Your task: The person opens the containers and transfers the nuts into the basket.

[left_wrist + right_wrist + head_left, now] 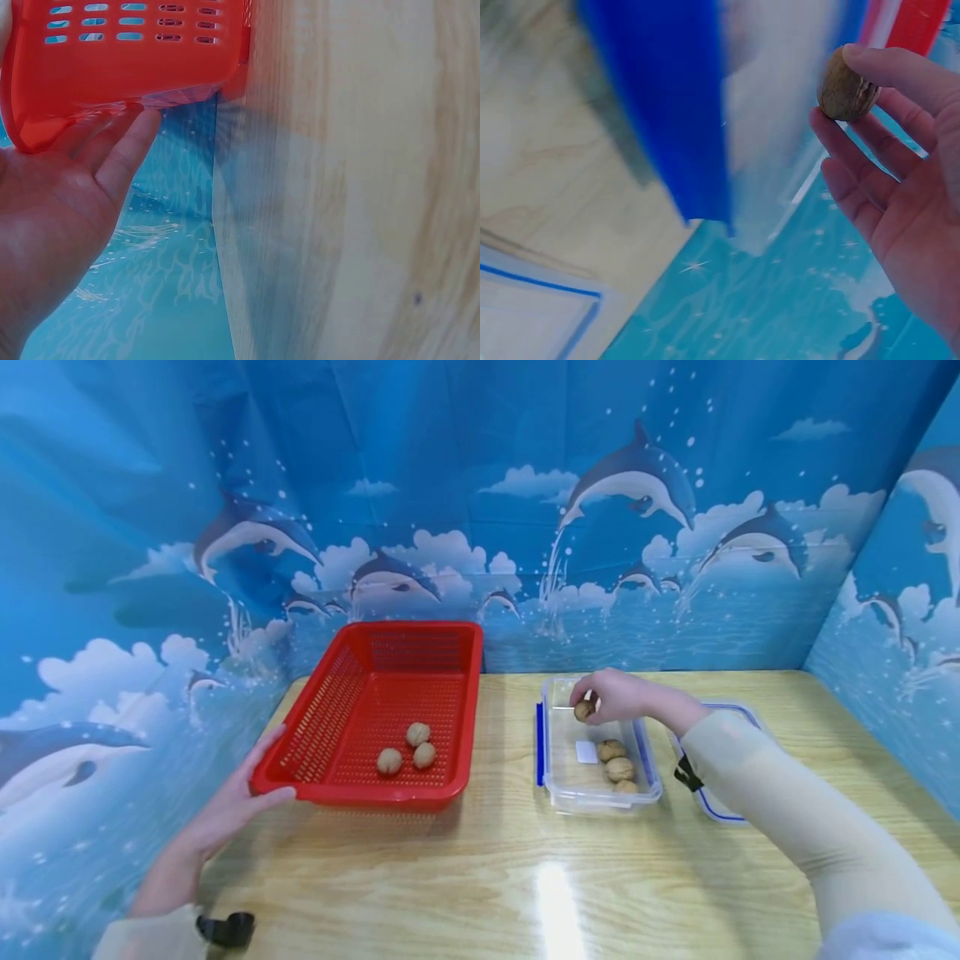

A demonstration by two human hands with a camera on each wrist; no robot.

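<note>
While the left hand (pixel 228 810) holds a corner of the red basket (pixel 360 794) between its thumb and fingers, the right hand (pixel 621 696) pinches one walnut (pixel 583 711) with its thumb and fingertips. That walnut is over the far end of the clear box (pixel 581 803). Three basket walnuts (pixel 389 761) sit near each other toward the front. Three box walnuts (pixel 619 769) make a row. A blue-edged lid (pixel 711 808) lies on the wooden surface (pixel 465 893), partly behind the right arm (pixel 780 802).
</note>
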